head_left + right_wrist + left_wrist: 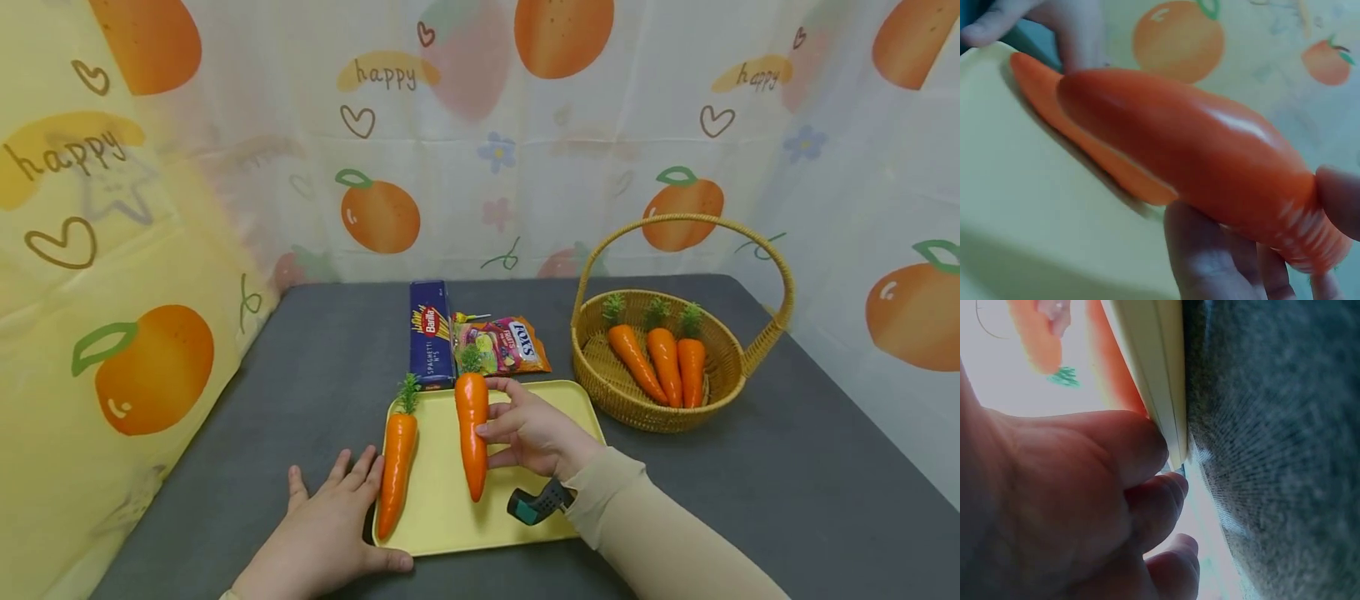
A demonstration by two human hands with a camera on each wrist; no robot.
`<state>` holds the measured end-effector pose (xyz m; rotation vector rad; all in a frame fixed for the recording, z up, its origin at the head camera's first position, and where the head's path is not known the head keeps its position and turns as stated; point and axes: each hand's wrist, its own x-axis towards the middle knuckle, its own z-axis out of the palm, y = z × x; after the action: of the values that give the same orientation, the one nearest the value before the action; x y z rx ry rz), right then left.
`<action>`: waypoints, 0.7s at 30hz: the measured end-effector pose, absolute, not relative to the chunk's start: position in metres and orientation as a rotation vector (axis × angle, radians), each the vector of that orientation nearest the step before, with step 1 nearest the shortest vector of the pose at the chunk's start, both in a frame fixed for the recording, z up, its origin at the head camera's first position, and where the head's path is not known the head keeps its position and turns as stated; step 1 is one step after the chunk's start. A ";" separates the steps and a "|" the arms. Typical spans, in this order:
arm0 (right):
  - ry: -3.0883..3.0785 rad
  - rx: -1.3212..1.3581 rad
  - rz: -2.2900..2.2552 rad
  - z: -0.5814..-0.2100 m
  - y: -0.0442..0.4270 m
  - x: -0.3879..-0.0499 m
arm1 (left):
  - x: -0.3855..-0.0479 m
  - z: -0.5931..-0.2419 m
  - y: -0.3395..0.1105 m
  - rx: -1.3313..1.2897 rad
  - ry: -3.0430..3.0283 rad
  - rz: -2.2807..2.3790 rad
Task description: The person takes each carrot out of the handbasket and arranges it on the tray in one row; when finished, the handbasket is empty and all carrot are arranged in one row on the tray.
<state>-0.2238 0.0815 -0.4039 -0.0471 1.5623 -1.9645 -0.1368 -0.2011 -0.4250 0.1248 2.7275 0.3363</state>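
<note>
Head view: one carrot, gripped by right hand above yellow tray; second carrot, laid along tray's left side, flanked by left hand, fingers spread wide. Left wrist view: tray rim touched by that hand. Right wrist view: gripped carrot held between thumb and fingers.

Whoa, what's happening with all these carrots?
A person's right hand is holding a carrot above the yellow tray. Their left hand touches the tray's edge, next to another carrot lying on it. Three more carrots are in the wicker basket.
</note>
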 end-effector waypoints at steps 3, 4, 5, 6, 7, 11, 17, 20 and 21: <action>1.601 -0.004 -1.931 -0.409 0.066 -0.220 | -0.136 -0.425 -0.202 0.135 2.742 0.336; 1.615 0.001 -1.919 -0.411 0.061 -0.219 | -0.136 -0.425 -0.202 0.137 2.744 0.338; 1.629 0.005 -1.908 -0.412 0.057 -0.217 | -0.136 -0.425 -0.202 0.135 2.744 0.338; 1.636 0.003 -1.901 -0.413 0.054 -0.216 | -0.136 -0.425 -0.202 0.132 2.742 0.341; 1.640 0.003 -1.895 -0.414 0.050 -0.214 | -0.137 -0.425 -0.202 0.133 2.742 0.339; 1.654 0.001 -1.878 -0.418 0.039 -0.208 | -0.138 -0.425 -0.202 0.114 2.729 0.335; 1.721 0.029 -1.845 -0.424 0.027 -0.202 | -0.138 -0.426 -0.202 0.124 2.732 0.337; 1.750 0.033 -1.832 -0.425 0.023 -0.200 | -0.138 -0.426 -0.202 0.130 2.732 0.335; 1.760 0.034 -1.829 -0.425 0.023 -0.200 | -0.138 -0.425 -0.202 0.131 2.733 0.333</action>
<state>-0.2000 0.0226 -0.4251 0.0342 1.7596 -1.8288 -0.1376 -0.2016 -0.4254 0.1307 2.7326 0.3333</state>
